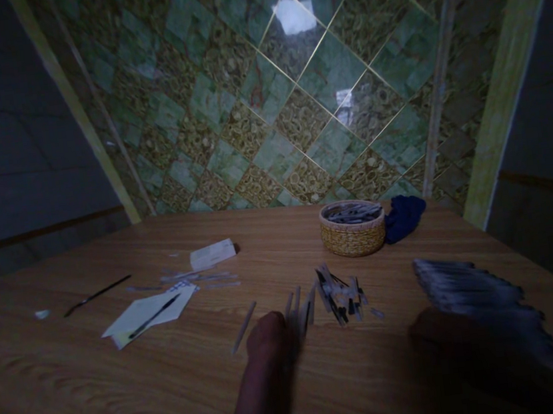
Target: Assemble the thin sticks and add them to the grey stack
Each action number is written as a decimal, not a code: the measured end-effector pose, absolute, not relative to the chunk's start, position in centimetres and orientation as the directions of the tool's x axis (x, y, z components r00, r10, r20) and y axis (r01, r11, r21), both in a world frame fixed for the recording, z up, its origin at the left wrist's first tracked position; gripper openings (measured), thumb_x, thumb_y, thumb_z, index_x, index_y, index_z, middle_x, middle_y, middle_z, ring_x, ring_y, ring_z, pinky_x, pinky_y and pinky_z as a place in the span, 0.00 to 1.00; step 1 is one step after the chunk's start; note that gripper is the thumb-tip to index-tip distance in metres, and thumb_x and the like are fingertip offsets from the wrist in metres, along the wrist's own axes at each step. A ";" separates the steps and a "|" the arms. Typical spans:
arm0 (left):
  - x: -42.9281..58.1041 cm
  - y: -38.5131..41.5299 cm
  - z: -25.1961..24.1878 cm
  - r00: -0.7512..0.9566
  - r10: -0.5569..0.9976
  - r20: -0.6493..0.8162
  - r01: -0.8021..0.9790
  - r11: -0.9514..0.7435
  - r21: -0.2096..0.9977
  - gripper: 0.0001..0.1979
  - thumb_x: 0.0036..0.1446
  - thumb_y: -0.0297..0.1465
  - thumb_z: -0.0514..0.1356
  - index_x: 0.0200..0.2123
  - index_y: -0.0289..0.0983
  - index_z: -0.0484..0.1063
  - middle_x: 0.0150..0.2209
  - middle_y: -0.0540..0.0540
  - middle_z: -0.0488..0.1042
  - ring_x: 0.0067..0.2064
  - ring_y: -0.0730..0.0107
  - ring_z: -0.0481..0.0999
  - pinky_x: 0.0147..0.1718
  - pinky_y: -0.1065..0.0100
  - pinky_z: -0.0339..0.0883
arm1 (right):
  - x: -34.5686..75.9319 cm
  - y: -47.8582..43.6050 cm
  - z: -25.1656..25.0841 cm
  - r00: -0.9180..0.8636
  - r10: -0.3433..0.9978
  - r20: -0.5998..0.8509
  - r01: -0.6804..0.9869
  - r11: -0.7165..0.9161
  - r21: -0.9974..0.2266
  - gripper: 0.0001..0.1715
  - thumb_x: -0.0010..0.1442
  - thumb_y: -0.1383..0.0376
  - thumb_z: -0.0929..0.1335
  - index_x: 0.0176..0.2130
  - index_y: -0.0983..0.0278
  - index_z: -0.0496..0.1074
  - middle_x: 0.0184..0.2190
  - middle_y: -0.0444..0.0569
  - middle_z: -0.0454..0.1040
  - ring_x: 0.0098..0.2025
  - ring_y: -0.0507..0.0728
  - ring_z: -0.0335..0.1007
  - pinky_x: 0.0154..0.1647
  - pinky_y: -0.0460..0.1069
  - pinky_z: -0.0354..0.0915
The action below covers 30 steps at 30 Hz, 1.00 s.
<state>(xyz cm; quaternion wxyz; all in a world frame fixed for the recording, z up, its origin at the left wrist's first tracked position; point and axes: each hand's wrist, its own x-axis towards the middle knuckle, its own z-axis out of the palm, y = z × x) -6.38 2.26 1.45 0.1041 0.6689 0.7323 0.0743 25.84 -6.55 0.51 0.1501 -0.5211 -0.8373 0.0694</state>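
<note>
Several pen tubes (pixel 297 300) nr L hand (pixel 267 340), fingers curled, R hand (pixel 441 334) by pen row (pixel 472 285); can't tell grips.

My feed is dim and bluish. Above the basket (pixel 354 239), I note two white glare patches on the tiled wall (pixel 237 91). In front and right of the basket, the right hand (pixel 438 335) sinks into shadow; the bundled sticks (pixel 473 290) beside it are blurred. Far left, the side wall (pixel 0 133) darkens.
</note>
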 end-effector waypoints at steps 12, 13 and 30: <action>-6.0 2.3 1.7 -0.049 0.996 -0.071 0.949 0.069 0.309 0.08 0.46 0.29 0.56 0.29 0.34 0.74 0.38 0.30 0.77 0.42 0.49 0.76 0.34 0.62 0.65 | 20.3 -2.0 1.1 -0.286 0.958 0.003 0.945 0.283 -0.163 0.12 0.58 0.66 0.60 0.31 0.63 0.72 0.32 0.49 0.76 0.36 0.56 0.71 0.32 0.47 0.56; -6.1 2.3 1.9 -0.036 0.998 -0.058 0.941 0.054 0.333 0.08 0.46 0.28 0.56 0.29 0.35 0.74 0.38 0.31 0.77 0.41 0.51 0.76 0.34 0.63 0.64 | 20.1 -1.6 1.0 -0.271 0.963 0.001 0.950 0.267 -0.161 0.12 0.58 0.66 0.61 0.31 0.63 0.73 0.33 0.49 0.76 0.36 0.55 0.71 0.31 0.46 0.55; -2.0 1.1 1.4 0.239 0.971 0.011 -0.039 -0.002 0.999 0.08 0.37 0.32 0.61 0.24 0.36 0.68 0.13 0.57 0.61 0.13 0.79 0.57 0.14 0.75 0.51 | 15.6 0.8 -1.9 -0.011 0.999 0.037 0.987 0.017 -0.160 0.16 0.59 0.67 0.59 0.40 0.69 0.73 0.38 0.63 0.75 0.41 0.66 0.72 0.40 0.56 0.63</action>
